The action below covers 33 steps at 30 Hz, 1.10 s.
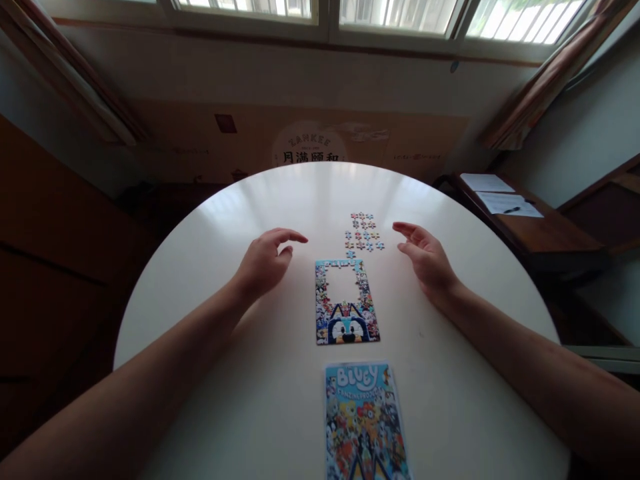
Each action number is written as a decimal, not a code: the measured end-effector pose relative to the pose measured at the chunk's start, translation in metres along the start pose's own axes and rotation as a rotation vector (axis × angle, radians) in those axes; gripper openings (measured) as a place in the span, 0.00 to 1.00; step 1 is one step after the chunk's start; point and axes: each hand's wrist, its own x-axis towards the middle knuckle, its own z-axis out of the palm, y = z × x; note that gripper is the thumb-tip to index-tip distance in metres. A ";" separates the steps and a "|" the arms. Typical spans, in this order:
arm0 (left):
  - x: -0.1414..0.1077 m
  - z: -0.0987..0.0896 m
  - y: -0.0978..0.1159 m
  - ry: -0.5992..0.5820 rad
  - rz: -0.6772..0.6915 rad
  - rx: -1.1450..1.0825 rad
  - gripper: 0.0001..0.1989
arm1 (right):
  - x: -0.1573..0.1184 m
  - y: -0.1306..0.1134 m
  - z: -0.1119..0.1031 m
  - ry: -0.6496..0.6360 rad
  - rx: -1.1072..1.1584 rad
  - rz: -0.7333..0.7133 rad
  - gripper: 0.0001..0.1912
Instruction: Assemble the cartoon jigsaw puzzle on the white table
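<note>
A partly assembled jigsaw puzzle (349, 327) lies flat on the white round table, with a bare gap in its upper middle. Just beyond its top edge, several loose puzzle pieces (361, 235) are spread in rough rows. To the left of them my left hand (267, 260) hovers with bent fingers apart, the index finger stretched toward the pieces. My right hand (421, 255) is on their other side, thumb apart from the fingers, holding nothing. Nearer to me lies a picture sheet (365, 420) lettered "Bluey", cut off by the lower frame edge.
The round table (200, 400) has its far edge near a wall below the windows (395, 17). At the right stands a brown wooden desk (545, 233) bearing papers (500, 203) and a pen (512, 210). Curtains (540, 87) hang at both sides.
</note>
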 end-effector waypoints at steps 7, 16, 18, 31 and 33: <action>0.000 0.004 0.004 0.107 -0.047 -0.022 0.16 | 0.005 0.003 -0.004 -0.013 -0.071 -0.092 0.21; 0.000 0.009 0.001 0.103 -0.087 -0.040 0.15 | 0.006 0.005 -0.003 -0.015 -0.103 -0.136 0.22; 0.000 0.009 0.000 0.094 -0.101 -0.040 0.15 | 0.006 0.005 -0.004 -0.020 -0.114 -0.137 0.22; 0.003 0.013 -0.002 0.049 -0.134 -0.084 0.15 | 0.002 0.001 -0.002 -0.021 -0.168 -0.137 0.23; 0.003 0.013 -0.002 0.035 -0.136 -0.086 0.15 | 0.002 0.002 -0.003 -0.015 -0.170 -0.127 0.23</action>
